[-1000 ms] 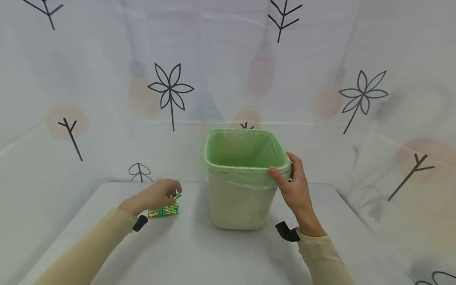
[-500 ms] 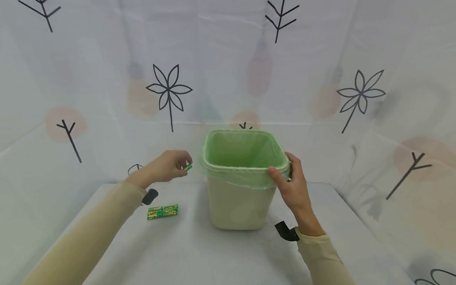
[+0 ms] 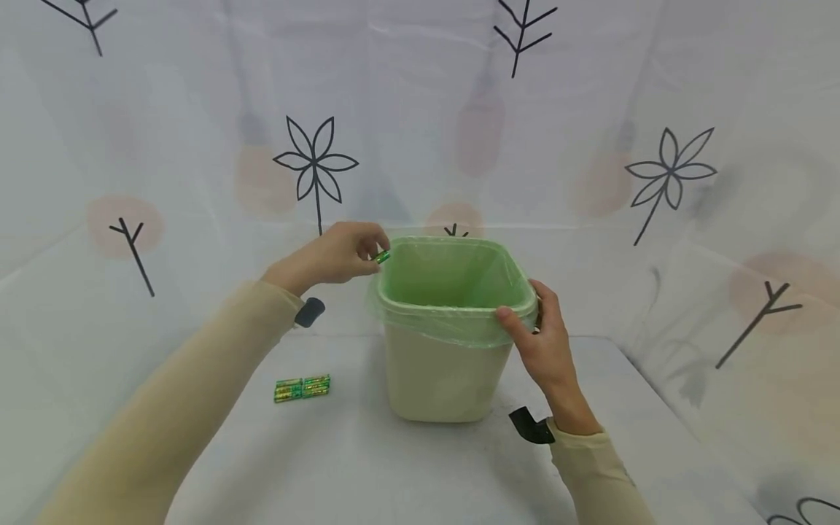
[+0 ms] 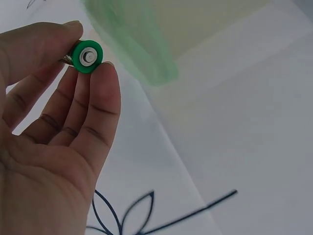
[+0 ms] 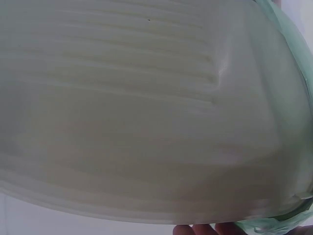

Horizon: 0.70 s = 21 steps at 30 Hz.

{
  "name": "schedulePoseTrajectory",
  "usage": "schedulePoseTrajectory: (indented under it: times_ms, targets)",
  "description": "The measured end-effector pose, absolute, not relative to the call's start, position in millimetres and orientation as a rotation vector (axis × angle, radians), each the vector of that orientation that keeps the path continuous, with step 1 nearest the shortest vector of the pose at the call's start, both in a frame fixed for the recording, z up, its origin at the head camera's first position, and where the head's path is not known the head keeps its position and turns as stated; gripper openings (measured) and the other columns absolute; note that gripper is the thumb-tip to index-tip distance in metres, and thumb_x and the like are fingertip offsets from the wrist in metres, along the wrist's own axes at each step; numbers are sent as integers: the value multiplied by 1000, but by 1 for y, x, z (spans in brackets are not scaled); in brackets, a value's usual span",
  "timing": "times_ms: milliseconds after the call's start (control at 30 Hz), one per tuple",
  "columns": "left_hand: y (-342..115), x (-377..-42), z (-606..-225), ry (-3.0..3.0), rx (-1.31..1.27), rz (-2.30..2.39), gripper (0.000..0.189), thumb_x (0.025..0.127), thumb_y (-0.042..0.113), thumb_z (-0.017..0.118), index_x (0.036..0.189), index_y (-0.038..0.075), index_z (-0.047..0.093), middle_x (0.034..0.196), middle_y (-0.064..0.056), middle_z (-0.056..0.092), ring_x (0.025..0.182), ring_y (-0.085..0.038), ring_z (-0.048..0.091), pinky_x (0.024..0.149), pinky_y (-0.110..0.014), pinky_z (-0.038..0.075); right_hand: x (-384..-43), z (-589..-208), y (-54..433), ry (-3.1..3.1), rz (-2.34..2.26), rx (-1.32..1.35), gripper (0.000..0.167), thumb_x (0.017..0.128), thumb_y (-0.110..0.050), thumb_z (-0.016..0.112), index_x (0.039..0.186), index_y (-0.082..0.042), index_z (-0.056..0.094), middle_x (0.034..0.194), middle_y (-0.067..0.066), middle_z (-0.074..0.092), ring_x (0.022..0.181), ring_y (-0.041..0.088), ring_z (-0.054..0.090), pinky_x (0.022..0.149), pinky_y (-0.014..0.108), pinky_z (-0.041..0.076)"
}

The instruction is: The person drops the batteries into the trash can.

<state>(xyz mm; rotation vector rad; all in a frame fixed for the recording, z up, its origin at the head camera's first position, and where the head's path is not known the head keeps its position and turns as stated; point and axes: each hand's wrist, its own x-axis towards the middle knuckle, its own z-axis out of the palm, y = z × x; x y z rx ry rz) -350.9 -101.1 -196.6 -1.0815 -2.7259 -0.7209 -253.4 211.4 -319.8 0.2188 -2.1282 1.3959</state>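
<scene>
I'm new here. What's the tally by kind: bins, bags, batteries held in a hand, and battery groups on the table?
Bin: 1
Green bag over its rim: 1
Battery in the left hand: 1
Battery group on the table: 1 (its batteries are too small to count surely)
Total: 4

Batteries (image 3: 302,389) lie on the counter (image 3: 420,474), left of the bin (image 3: 446,383), before the backdrop (image 3: 420,109); left grip (image 3: 343,251) near the bin's upper left, right grip (image 3: 546,348) at its right.
</scene>
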Motion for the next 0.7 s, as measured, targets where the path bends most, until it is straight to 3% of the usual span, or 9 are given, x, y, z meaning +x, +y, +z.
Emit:
schedulePoseTrajectory:
  times_ms: [300,700]
  targets:
    - [-54,-355,-197,-2711,-1219,-773,29,83,2,64,111,8,63,98,-7,63,91,-20,58,78,-33,51,-254,-319,213,-2102,1407,220,64,90,-29,66,145,-20,34,131,10,50,109,18,49,84,28,44]
    - [-25,-359,-210,-2762,-1256,-746,29,85,-1,62,113,9,62,100,-6,62,93,-19,57,79,-31,49,-254,-319,211,-2116,1424,227,65,90,-30,65,146,-22,33,131,9,49,110,17,49,85,28,44]
